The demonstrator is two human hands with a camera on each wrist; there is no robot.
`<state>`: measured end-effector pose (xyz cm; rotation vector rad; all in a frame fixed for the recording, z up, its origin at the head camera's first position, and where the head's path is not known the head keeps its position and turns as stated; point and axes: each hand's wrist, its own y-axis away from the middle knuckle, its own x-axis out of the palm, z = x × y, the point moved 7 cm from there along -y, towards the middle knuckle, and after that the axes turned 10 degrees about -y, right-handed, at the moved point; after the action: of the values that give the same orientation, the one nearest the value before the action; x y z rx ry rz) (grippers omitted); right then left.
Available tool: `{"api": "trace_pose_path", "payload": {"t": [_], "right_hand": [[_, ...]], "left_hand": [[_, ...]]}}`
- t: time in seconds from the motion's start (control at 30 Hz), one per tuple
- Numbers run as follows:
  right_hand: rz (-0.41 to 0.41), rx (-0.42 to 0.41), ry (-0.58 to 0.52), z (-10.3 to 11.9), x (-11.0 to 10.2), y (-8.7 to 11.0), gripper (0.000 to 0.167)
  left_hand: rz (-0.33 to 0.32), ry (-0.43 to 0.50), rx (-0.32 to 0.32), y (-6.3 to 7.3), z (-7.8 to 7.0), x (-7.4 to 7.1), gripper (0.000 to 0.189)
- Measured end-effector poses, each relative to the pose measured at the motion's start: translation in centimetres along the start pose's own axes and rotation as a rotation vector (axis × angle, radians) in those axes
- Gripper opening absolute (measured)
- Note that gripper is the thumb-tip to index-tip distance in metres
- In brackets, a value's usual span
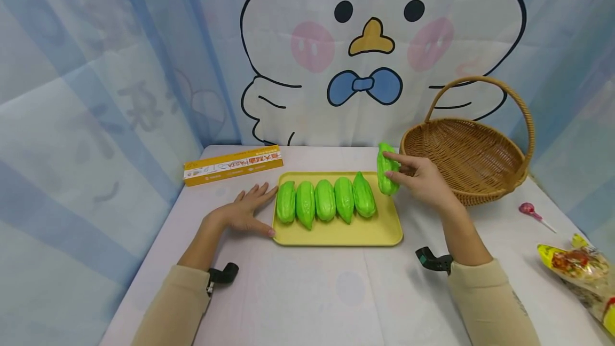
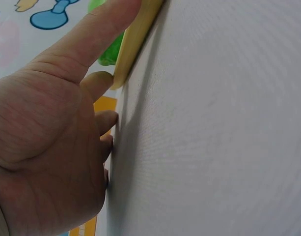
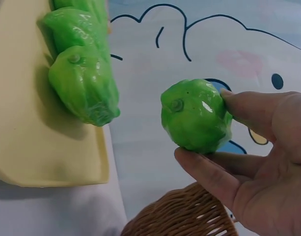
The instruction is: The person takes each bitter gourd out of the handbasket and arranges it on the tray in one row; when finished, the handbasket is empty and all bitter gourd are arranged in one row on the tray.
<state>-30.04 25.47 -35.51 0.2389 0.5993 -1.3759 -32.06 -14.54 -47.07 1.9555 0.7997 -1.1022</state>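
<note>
My right hand pinches a glossy, ridged green bitter melon between thumb and fingers, held up over the right end of the yellow tray. In the right wrist view this bitter melon shows its stem end, apart from the others. Several more bitter melons lie side by side in a row on the tray. At the tray's left edge my left hand is spread flat, with thumb and index fingertip right at the rim. Its palm fills the left side of the left wrist view.
A wicker basket with a tall handle stands at the back right, just beyond my right hand. An orange and white pasta box lies at the back left. On the right are a lollipop and a shiny food packet.
</note>
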Motion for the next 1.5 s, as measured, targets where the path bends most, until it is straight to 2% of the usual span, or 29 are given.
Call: {"api": "trace_pose_path", "payload": {"t": [0.2,0.5,1.03,1.5], "right_hand": [[0.060,0.077,0.045,-1.1,1.2,-0.2,0.051],[0.104,0.125,0.103,-2.2,2.2,-0.3,0.051],[0.170,0.119,0.157,-4.4,3.2,-0.6,0.051],[0.208,0.171,0.152,-5.2,3.5,-0.5,0.051]], "left_hand": [[0.002,0.008,-0.001,0.1,0.1,0.0,0.125],[0.003,0.008,-0.003,0.0,0.0,0.0,0.125],[0.001,0.009,-0.008,-0.1,0.2,0.1,0.126],[-0.002,0.005,-0.006,-0.2,0.2,0.1,0.126]]}}
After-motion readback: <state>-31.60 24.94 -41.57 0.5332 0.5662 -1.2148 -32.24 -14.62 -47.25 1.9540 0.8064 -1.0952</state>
